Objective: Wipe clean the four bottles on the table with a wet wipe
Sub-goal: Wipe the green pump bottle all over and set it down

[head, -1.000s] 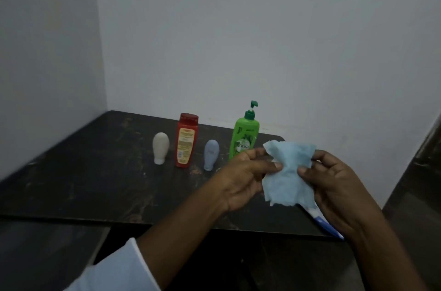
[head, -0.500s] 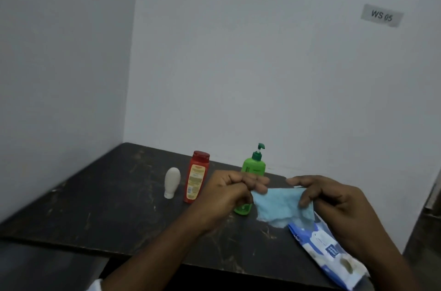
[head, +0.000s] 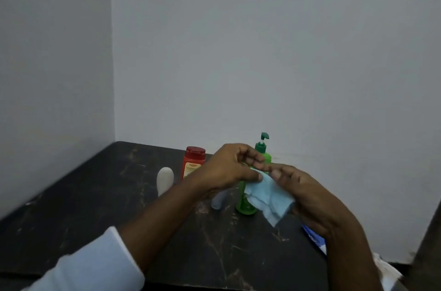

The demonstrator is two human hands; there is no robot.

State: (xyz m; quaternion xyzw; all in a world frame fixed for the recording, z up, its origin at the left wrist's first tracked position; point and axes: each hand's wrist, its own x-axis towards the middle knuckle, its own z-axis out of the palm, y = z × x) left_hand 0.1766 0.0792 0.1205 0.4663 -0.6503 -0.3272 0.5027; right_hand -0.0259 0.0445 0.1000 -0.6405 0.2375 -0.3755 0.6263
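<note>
Bunching the wet wipe (head: 267, 197), held above the table (head: 95, 195) in front of the green pump bottle (head: 245, 207): left hand (head: 229, 169) pinches its top edge, right hand (head: 307, 197) curls round its other side, probably folding a pad. Alongside, the red bottle (head: 193, 159), white bottle (head: 164, 179) and small grey bottle (head: 218, 201) stand in line.

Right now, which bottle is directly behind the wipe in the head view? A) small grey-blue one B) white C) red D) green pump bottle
D: the wet wipe, pinched between the left hand and the right hand, covers part of the green pump bottle, whose pump shows above and base below.
</note>
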